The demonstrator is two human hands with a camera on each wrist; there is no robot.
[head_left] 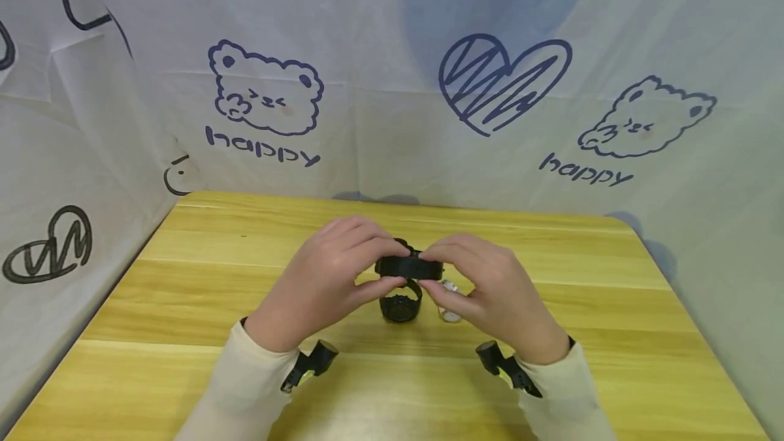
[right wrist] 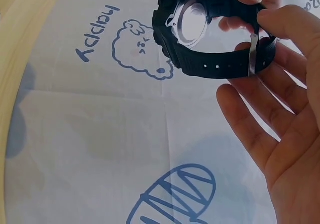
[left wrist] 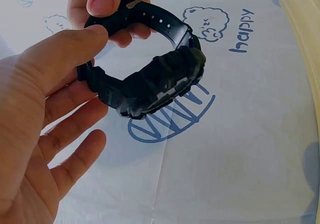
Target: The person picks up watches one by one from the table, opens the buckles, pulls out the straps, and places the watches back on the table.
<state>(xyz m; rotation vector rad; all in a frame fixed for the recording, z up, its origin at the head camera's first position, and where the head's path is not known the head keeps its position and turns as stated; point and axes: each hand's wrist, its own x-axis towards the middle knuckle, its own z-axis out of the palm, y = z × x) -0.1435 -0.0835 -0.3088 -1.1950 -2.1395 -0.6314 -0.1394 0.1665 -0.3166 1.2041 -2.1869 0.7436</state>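
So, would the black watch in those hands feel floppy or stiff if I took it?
The watch probably bends but springs back: its strap keeps a round shape. The chunky case looks like the heavy part, so it might swing down. Its shiny back could feel slippery.

Your black, looped, plastic-looking wristwatch [left wrist: 147, 84] has a smooth strap [right wrist: 215, 65], a glossy, round silver metal back [right wrist: 194, 23] and a thin metal buckle [right wrist: 253, 56]; your yellow wooden tabletop [head_left: 184, 291] gleams faintly, the white printed cloth backdrop [head_left: 367, 121] looks matt.

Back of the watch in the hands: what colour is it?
The watch back is shiny silver; the right wrist view shows it best.
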